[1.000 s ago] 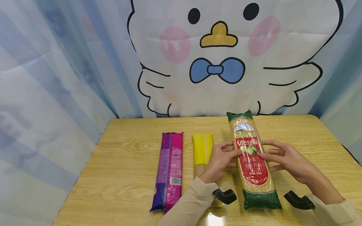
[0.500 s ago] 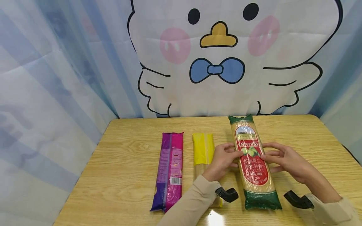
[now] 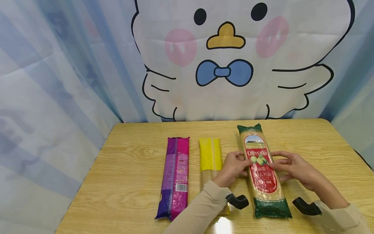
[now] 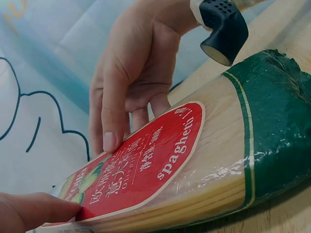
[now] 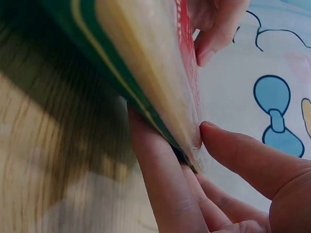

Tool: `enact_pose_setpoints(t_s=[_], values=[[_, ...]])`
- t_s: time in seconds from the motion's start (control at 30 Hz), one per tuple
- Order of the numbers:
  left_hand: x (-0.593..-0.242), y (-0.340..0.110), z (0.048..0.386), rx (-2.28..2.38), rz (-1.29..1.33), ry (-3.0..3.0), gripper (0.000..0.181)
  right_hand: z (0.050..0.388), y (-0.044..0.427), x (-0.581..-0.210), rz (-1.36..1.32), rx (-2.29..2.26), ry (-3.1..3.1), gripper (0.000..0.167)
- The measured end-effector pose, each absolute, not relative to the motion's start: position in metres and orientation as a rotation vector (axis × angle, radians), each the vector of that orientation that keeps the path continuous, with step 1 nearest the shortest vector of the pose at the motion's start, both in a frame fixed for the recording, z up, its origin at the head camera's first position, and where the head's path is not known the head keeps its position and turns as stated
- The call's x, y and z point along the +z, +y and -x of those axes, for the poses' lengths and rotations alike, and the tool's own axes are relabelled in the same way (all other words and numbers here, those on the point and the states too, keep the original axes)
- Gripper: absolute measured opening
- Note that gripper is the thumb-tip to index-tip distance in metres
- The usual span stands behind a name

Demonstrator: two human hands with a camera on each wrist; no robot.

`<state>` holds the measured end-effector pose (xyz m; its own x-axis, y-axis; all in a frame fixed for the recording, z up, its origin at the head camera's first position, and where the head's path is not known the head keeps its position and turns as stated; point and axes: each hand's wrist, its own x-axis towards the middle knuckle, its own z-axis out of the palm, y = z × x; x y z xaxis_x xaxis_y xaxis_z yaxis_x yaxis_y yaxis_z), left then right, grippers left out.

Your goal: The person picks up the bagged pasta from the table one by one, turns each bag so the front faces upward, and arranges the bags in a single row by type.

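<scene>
While a purple packet (image 3: 174,178) is lying toward nine o'clock, a yellow packet (image 3: 209,154) is lying beside it, partly hiding behind the left sleeve (image 3: 196,208). At its three o'clock, the left hand (image 3: 232,167) is pinching one edge of a spaghetti packet (image 3: 264,177), some fingers disappearing underneath; whether that packet's six o'clock end is touching the wooden table (image 3: 117,182) is hard to tell. The right hand (image 3: 299,170) is pinching the opposite edge.

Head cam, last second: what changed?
The far end of the Olivoilà pack has come lower in the view; its near end barely shifted. The left hand and right hand moved slightly down with it, both keeping hold. Purple pack and yellow pack stayed put.
</scene>
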<state>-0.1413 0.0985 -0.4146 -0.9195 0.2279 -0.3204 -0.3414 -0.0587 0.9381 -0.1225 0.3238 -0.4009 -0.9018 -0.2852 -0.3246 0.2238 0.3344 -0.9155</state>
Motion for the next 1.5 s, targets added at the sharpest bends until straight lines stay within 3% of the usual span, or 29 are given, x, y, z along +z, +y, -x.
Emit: enact_pose_setpoints(t_s=[0.73, 1.03, 1.5], values=[[-0.415, 0.104, 0.140, 1.936, 0.051, 1.948, 0.039, 0.121, 0.322, -0.403, 0.007, -1.430, 2.294, 0.068], [-0.416, 0.093, 0.147, 1.741, -0.080, 2.329, 0.043, 0.120, 0.318, -0.397, -0.006, -1.218, 2.593, 0.057], [-0.406, 0.068, 0.145, 1.794, -0.111, 2.234, 0.035, 0.115, 0.307, -0.386, 0.051, -1.131, 2.782, 0.046]])
